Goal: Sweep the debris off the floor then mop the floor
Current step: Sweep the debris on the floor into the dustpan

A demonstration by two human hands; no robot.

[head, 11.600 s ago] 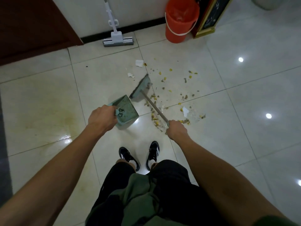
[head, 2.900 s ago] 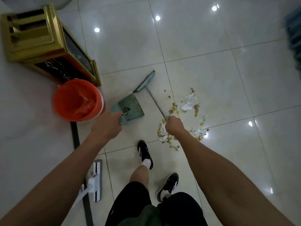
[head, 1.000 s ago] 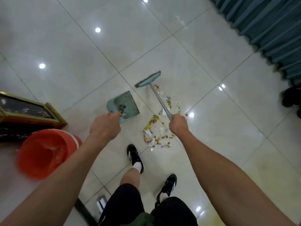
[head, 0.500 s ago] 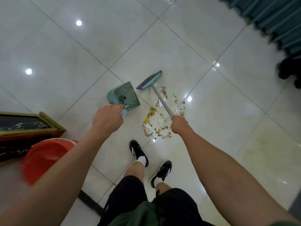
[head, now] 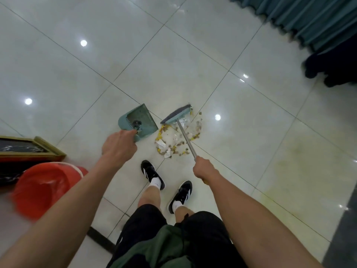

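Observation:
My left hand (head: 118, 146) grips the handle of a teal dustpan (head: 139, 120), whose pan sits low over the white tiled floor (head: 241, 136), left of the debris. My right hand (head: 204, 170) grips the metal handle of a small broom (head: 176, 114); its head stands at the far side of the pile. The debris (head: 177, 140) is a loose heap of yellow and brown crumbs, white paper scraps and clear plastic, lying between the broom head and my black shoes (head: 152, 174). No mop is in view.
An orange bucket (head: 43, 187) stands at the lower left, with a gold-framed black board (head: 25, 149) beyond it. Teal curtains (head: 309, 18) hang at the top right, above a dark object (head: 334, 68). A yellowish stain (head: 301, 169) marks the tiles on the right.
I have turned, so the bucket and board slid to the lower left. The broom head has shifted to the far side of the pile, and the debris is gathered tighter.

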